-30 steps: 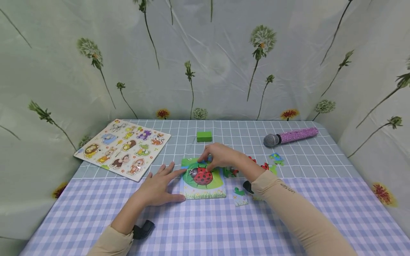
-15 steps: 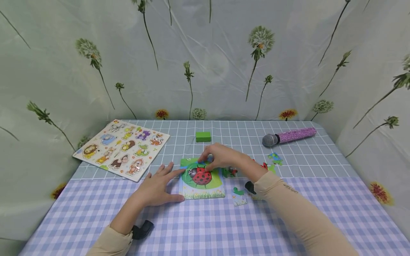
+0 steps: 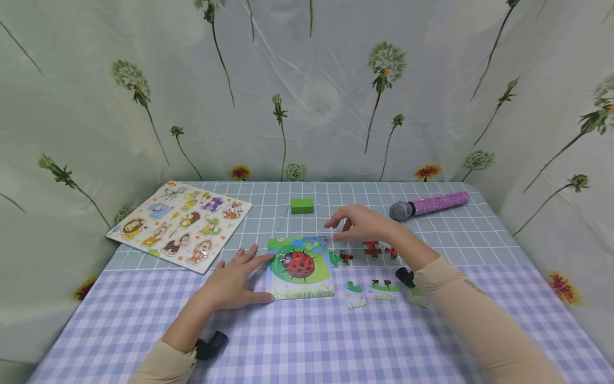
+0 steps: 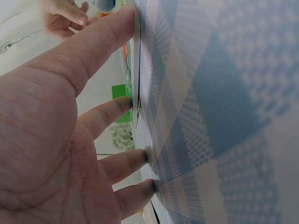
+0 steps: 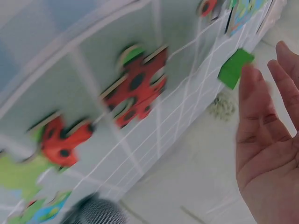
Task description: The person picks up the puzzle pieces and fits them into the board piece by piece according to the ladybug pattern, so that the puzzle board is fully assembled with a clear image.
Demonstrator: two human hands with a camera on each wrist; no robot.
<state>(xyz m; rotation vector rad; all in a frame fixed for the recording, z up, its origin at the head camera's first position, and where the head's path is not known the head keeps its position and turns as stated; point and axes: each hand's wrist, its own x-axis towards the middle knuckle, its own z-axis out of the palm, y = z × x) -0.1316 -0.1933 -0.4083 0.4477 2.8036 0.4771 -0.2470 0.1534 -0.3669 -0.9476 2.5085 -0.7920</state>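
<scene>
A square ladybug puzzle board [image 3: 298, 265] lies in the middle of the table. My left hand [image 3: 235, 280] lies spread at its left side, with the thumb and index fingertips touching the board's edge. A blue jigsaw piece [image 3: 315, 244] sits at the board's upper right. To the right of the board my right hand [image 3: 362, 221] hovers in the air, fingers loosely bent and holding nothing. Loose jigsaw pieces lie beneath and around it, among them a red spotted piece [image 5: 138, 86] and a smaller red piece [image 5: 63, 142] in the right wrist view.
A wooden animal puzzle board [image 3: 182, 224] lies at the back left. Behind the ladybug board stands a green block [image 3: 301, 206]. A microphone with a glittery purple handle [image 3: 438, 203] lies at the back right. Several pieces, such as a grass-edged piece [image 3: 384, 289], lie front right.
My right hand has let go of the blue piece on the board and moved up and right. My left hand has stayed at the board's edge.
</scene>
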